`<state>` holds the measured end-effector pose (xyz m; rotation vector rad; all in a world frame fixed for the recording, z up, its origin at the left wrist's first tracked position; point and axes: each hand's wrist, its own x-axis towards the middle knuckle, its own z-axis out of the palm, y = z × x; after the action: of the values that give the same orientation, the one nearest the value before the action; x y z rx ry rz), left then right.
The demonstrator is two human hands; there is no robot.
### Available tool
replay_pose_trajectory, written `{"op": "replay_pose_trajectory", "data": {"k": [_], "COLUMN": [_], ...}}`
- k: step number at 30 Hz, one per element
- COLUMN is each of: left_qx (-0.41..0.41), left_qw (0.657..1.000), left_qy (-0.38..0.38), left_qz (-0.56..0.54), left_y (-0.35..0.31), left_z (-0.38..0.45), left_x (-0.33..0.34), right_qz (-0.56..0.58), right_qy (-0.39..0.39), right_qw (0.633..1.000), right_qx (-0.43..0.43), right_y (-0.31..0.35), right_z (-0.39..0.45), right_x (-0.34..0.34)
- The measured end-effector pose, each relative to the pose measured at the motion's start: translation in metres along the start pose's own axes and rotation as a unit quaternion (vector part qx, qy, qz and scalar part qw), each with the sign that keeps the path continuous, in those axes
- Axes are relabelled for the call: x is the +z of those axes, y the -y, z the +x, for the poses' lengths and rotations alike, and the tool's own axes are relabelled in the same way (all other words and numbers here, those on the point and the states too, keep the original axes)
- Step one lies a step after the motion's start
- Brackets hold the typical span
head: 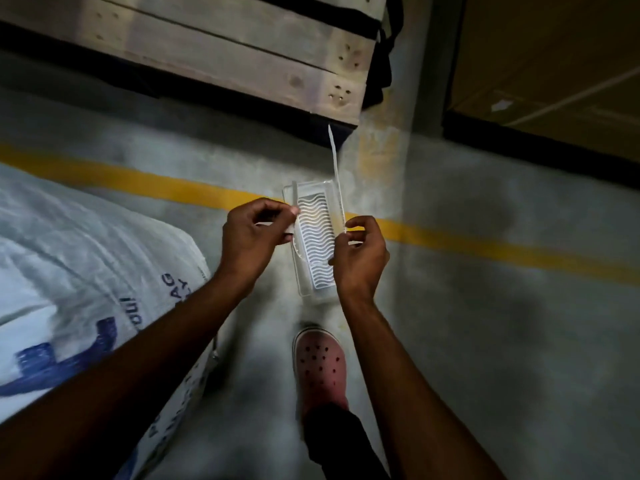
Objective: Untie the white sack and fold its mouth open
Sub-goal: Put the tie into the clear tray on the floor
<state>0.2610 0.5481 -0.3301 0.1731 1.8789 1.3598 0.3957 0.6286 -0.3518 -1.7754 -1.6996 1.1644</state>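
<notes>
Left hand (254, 233) pinches one end of white tie strip (335, 161) | right hand (360, 252) pinches other end | white sack (86, 271) lies left of both hands, untouched | tie apparently off; mouth unseen, folding likely remains

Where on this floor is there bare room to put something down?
Bare concrete lies right of the pink shoe, below the yellow line. Another patch runs between that line and the wooden pallet. The left is crowded by the white sack; a clear tray occupies the middle.
</notes>
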Motion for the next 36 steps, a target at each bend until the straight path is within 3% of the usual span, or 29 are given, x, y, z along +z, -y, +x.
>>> {"op": "replay_pose_trajectory", "data": {"k": [9,17,25,31,36], "left_qx": [0.044,0.146,0.171,0.192,0.129], "left_qw": [0.987,0.91,0.937,0.922,0.942], "left_qy": [0.003,0.005,-0.018,-0.026,-0.072], "left_qz": [0.157,0.389,0.303,0.335,0.303], "left_y": [0.105,0.161,0.17,0.182,0.191], "left_z": [0.066,0.076,0.073,0.072,0.076], "left_x": [0.051,0.052,0.068,0.069,0.079], "right_qz": [-0.074,-0.183,-0.249,-0.245,-0.259], "right_qy": [0.042,0.097,0.046,0.088,0.101], "right_qw": [0.996,0.972,0.959,0.957,0.954], "right_qx": [-0.031,-0.113,-0.125,-0.131,-0.114], "right_y": [-0.094,-0.147,-0.154,-0.16,-0.163], "right_z": [0.049,0.042,0.043,0.044,0.047], "right_x": [0.018,0.033,0.033,0.031,0.037]}}
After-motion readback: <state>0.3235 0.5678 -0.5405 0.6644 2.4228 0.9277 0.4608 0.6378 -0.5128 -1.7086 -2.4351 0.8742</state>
